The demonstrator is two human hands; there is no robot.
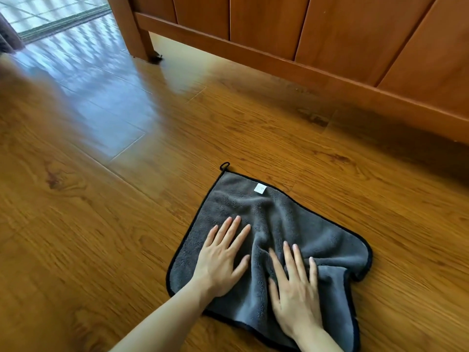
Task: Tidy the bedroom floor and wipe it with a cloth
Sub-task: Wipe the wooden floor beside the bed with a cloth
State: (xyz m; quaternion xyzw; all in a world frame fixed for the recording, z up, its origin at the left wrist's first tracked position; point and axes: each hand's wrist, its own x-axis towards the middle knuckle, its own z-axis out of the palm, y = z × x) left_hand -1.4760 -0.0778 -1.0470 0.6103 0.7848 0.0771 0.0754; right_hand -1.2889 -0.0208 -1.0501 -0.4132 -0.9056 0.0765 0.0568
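Note:
A grey cloth with a black hem, a hanging loop and a small white label lies spread on the wooden floor. Both palms press down on it, fingers straight and slightly spread. My left hand rests flat on the cloth's left half. My right hand lies flat on its near right part, where the fabric is bunched into folds between the two hands.
A brown wooden bed frame runs across the top right, with a dark gap under its rail and a leg at the upper middle. A bright doorway with a sill lies at the far upper left.

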